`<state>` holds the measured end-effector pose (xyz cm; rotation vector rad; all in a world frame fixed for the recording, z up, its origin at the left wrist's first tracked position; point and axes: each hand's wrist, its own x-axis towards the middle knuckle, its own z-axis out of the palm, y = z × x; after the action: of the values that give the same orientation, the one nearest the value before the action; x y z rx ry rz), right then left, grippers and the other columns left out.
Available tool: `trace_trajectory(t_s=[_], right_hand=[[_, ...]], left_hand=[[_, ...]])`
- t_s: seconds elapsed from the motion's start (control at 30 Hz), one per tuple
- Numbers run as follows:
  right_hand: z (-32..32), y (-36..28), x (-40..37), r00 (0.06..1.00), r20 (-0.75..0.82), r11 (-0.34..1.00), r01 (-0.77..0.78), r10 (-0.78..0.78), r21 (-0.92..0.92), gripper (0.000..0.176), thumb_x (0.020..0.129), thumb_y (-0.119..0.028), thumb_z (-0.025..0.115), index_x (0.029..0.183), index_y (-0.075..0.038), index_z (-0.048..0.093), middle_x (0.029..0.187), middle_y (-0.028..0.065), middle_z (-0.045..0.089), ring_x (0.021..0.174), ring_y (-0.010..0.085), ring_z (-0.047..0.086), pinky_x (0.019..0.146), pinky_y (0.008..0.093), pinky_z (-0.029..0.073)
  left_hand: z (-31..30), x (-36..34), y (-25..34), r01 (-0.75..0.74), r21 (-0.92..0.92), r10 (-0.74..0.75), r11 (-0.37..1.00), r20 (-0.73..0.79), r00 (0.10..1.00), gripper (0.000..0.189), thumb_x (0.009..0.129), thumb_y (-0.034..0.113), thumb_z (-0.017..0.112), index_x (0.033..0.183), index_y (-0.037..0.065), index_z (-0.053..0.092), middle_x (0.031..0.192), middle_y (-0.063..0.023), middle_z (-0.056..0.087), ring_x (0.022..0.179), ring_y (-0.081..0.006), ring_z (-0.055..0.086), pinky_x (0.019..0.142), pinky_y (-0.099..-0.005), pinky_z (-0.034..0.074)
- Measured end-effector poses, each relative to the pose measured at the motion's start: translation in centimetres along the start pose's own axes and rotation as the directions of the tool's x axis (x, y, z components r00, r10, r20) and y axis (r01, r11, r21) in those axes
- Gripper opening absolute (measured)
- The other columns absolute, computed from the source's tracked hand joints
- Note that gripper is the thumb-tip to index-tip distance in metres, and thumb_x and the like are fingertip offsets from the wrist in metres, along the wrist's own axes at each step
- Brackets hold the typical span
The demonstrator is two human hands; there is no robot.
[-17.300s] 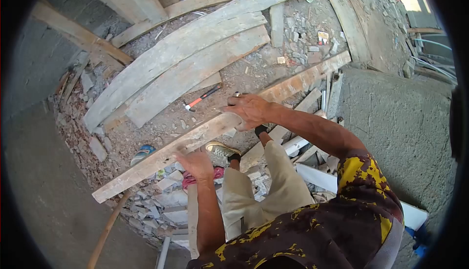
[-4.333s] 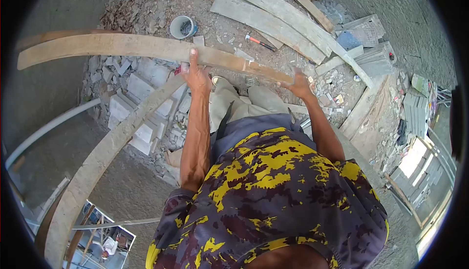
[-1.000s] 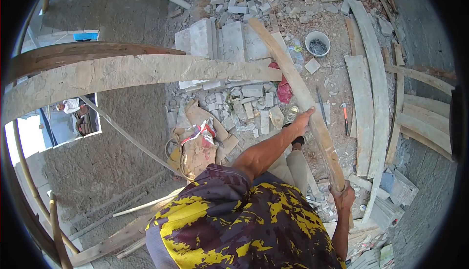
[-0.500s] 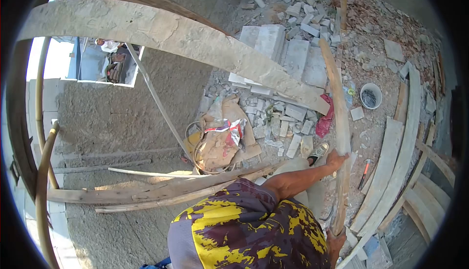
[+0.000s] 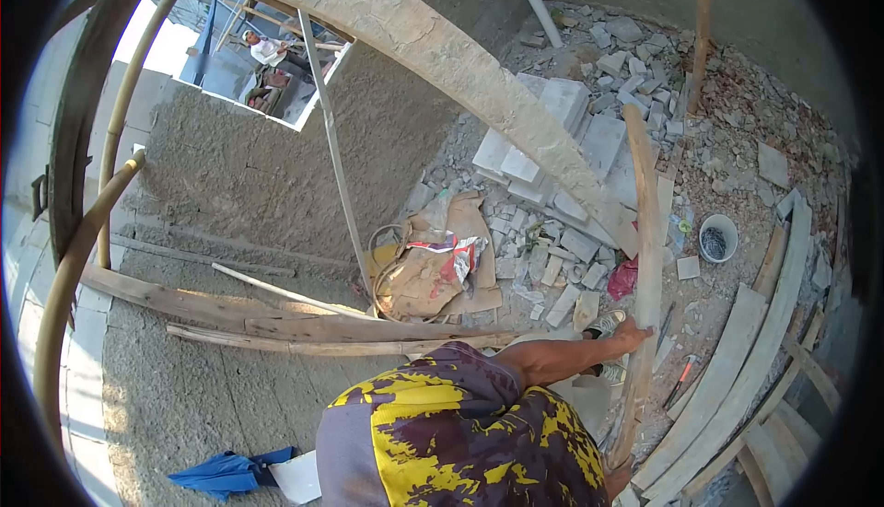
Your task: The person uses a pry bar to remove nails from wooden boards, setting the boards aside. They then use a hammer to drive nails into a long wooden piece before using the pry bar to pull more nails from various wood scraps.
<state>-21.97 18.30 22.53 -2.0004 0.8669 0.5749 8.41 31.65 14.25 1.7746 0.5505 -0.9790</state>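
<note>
A long, rough wooden board [image 5: 647, 221] rises steeply in front of me, its lower end by my right side. My left hand [image 5: 630, 335] is closed around its edge about midway down. Near the bottom end my right hand [image 5: 619, 479] grips the same board, partly hidden by my patterned sleeve. My shoes [image 5: 608, 325] stand on rubble just beyond the left hand. To the right of the board lies a hammer [image 5: 682, 372] with a red handle.
A long plank [image 5: 442, 56] crosses overhead. Pale blocks [image 5: 562, 106] are stacked ahead amid rubble. A white bucket [image 5: 718, 238] and several boards [image 5: 737, 369] lie right. Cardboard [image 5: 428, 281] sits left of my feet. A person [image 5: 269, 50] is beyond the wall opening.
My view has swung, so the surroundings shift right and slightly down, and a blue cloth appears at the bottom left. Both hands keep hold of the board.
</note>
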Motion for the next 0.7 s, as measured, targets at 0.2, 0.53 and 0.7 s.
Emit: trace_trajectory(t_s=[0.2,0.53,0.7], right_hand=[[-1.9,2.4,-1.8,0.981,-0.138,0.991,0.134,-0.135,-0.017,0.063,0.063,-0.027,0.08,0.108,0.0,0.045,0.092,0.0196,0.058,0.084,0.0357,0.055,0.076,0.0425,0.043],[1.6,12.1,6.2,0.952,-0.301,0.935,-0.145,0.044,-0.323,0.067,0.059,-0.037,0.081,0.11,-0.006,0.05,0.105,0.0177,0.06,0.101,0.0369,0.057,0.089,0.0458,0.043],[5.6,18.7,16.4,0.938,-0.263,0.923,-0.294,0.228,-0.247,0.077,0.061,-0.041,0.08,0.122,-0.007,0.048,0.117,0.0171,0.056,0.11,0.0349,0.054,0.094,0.0454,0.039]], left_hand=[[2.5,-1.3,-2.1,-0.079,-0.031,0.077,0.996,-0.065,0.995,0.061,0.082,0.038,0.068,0.121,-0.007,0.05,0.117,-0.021,0.058,0.11,-0.0308,0.056,0.093,-0.0402,0.042],[7.0,7.7,-7.5,0.277,-0.298,-0.117,0.914,0.459,0.88,0.05,0.09,0.03,0.061,0.129,0.004,0.043,0.124,-0.0119,0.054,0.113,-0.0285,0.055,0.1,-0.0478,0.042],[11.7,18.0,-12.5,0.227,-0.37,-0.064,0.901,0.405,0.912,0.048,0.09,0.029,0.061,0.128,0.005,0.044,0.127,-0.0103,0.053,0.119,-0.0281,0.051,0.101,-0.0476,0.041]])
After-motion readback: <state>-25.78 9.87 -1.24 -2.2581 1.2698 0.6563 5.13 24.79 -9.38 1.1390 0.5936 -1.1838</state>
